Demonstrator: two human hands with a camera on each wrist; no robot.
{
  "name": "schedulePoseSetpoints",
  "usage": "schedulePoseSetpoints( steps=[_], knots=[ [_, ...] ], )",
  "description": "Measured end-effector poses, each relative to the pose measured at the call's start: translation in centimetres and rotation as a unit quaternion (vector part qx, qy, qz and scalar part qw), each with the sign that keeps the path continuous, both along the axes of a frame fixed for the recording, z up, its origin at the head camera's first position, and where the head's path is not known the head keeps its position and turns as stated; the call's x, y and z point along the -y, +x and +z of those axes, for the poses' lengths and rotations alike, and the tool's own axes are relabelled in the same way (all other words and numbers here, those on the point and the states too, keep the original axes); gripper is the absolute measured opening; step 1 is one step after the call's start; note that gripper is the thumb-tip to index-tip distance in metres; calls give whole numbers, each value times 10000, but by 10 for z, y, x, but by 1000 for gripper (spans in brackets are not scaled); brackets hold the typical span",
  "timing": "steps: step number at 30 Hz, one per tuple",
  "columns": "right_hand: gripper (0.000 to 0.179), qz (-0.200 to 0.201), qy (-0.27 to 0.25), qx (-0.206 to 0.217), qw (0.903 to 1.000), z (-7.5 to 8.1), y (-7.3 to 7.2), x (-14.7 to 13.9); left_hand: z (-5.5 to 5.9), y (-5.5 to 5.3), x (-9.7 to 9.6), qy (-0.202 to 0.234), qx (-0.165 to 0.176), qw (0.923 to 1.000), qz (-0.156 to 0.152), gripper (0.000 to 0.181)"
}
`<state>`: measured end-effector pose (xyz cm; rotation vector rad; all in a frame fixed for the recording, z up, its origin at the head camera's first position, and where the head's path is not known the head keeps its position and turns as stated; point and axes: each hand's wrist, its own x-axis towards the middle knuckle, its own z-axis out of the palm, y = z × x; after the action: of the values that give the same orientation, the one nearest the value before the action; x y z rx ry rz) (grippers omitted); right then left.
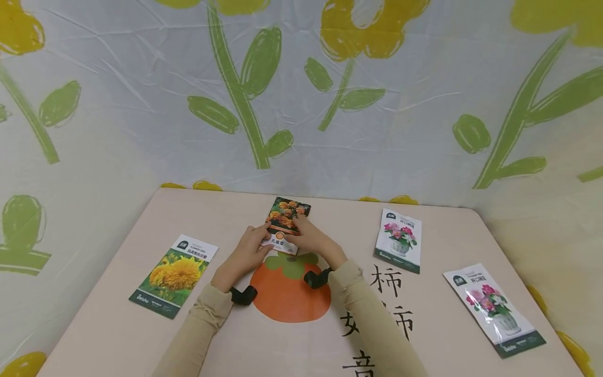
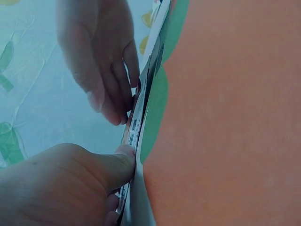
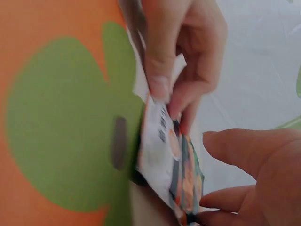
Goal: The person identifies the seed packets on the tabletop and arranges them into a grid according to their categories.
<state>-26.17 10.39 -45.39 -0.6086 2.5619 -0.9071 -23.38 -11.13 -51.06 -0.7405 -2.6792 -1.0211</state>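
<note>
A seed packet with orange flowers lies on the table at the far middle, just above a printed persimmon. At its lower left edge my left hand pinches it, with the thumb on the packet's face in the left wrist view. My right hand is at the packet's right side. Its fairly straight fingers touch the packet's edge in the right wrist view, while the thumb stands apart from it. The undersides of the left fingers are partly hidden.
A yellow-flower seed packet lies to the left. Two pink-flower packets lie to the right, one farther back and one nearer. A flower-printed curtain hangs behind the table.
</note>
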Motion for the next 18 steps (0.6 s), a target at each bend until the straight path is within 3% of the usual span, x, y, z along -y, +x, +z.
schedulePoseSetpoints(
  steps=[10,16,18],
  knots=[
    [73,-247,-338,-317,9986,-12,21,1,-5,-2,3,21,-100,9999,-32,13],
    [70,-423,-525,-641,9957,-20,25,1,-7,-3,3,19,-242,9997,-47,38],
    [68,-429,-534,-804,9944,-24,26,0,-7,-3,4,24,-249,9997,-68,34]
  ],
)
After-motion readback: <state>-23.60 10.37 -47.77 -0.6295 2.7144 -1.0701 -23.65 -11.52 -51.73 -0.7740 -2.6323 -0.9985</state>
